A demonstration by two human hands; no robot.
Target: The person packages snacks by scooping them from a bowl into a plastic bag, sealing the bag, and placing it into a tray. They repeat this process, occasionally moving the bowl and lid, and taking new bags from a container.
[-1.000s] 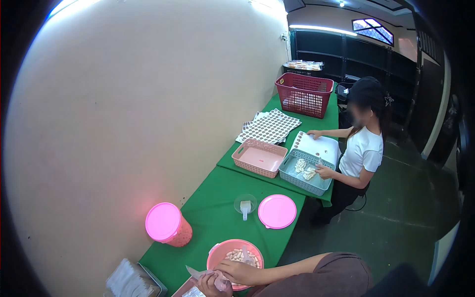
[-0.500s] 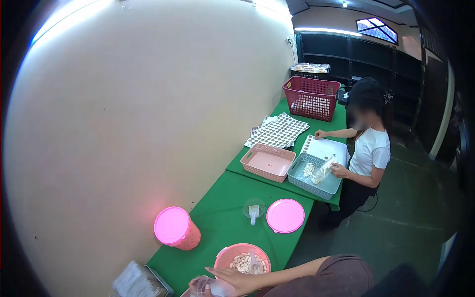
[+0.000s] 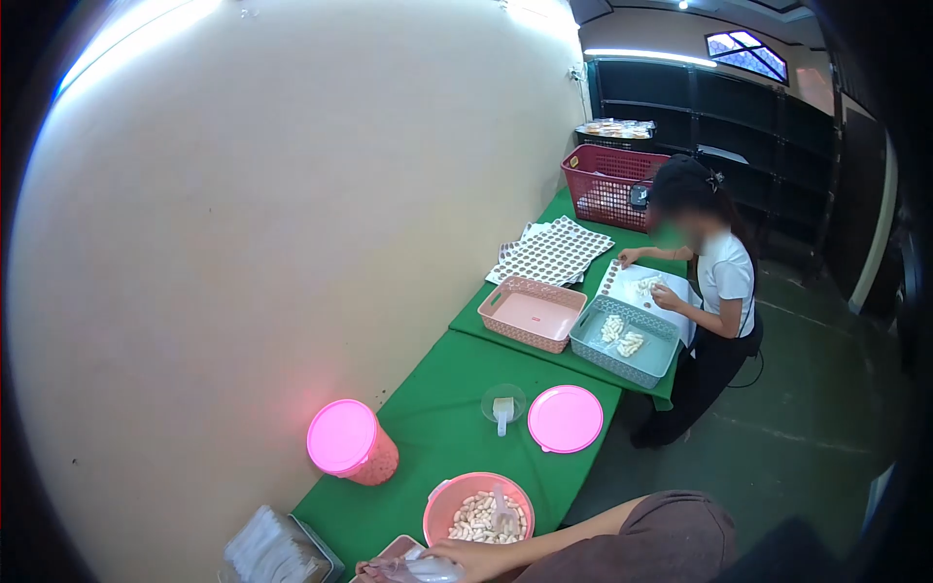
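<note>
At the bottom edge, my right hand (image 3: 473, 558) curls over a clear plastic bag (image 3: 432, 570). My left hand (image 3: 372, 569), partly cut off by the frame, grips the bag's other side. What the bag holds, I cannot make out. Just beyond my right hand stands a pink tub (image 3: 449, 498) of white, peanut-shaped pieces (image 3: 476, 518), with a clear scoop (image 3: 503, 515) resting in them. Below my hands, a pink tray (image 3: 400, 546) shows in part.
A stack of clear bags (image 3: 267, 554) sits at the lower left. A lidded pink canister (image 3: 374, 462), a small bowl with a scoop (image 3: 502, 408) and a pink lid (image 3: 566, 420) lie farther up. Beyond, a co-worker (image 3: 724, 282) handles a bag beside a blue-grey basket (image 3: 632, 364).
My right hand has gone from stretched-out fingers to curled ones on the bag, and both hands sit slightly lower. The co-worker's bag has moved from over the basket to the white sheet.
</note>
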